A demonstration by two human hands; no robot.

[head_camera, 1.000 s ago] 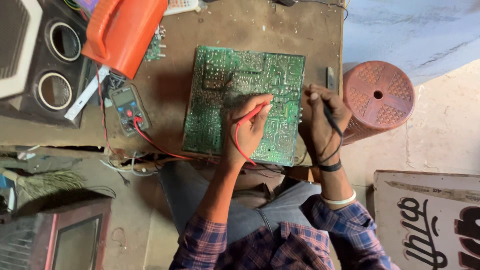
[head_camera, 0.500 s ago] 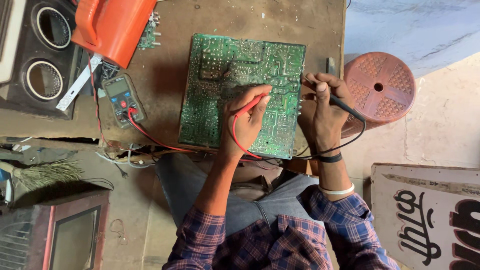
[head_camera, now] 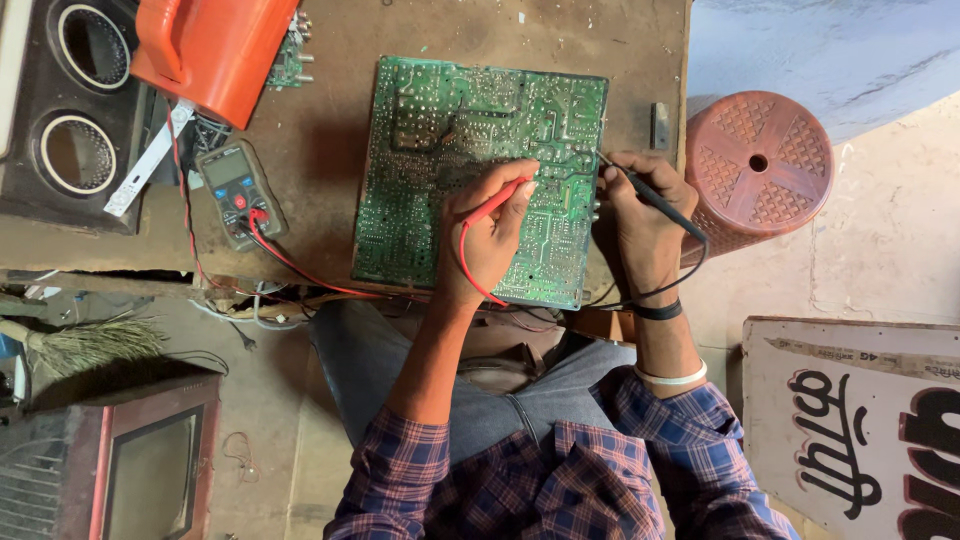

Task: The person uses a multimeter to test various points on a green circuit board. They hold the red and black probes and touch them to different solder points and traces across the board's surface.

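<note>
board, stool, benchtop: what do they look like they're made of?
Circuit board: likely fibreglass laminate, green coated, with pale traces and solder dots. Stool: probably moulded plastic, matte reddish brown, lattice-patterned top with a centre hole. Benchtop: seemingly wood or board, brown, scuffed and dusty.

Probe tips' contact on circuit board (head_camera: 470, 150) too small; orange case (head_camera: 215, 50) cut off.
</note>
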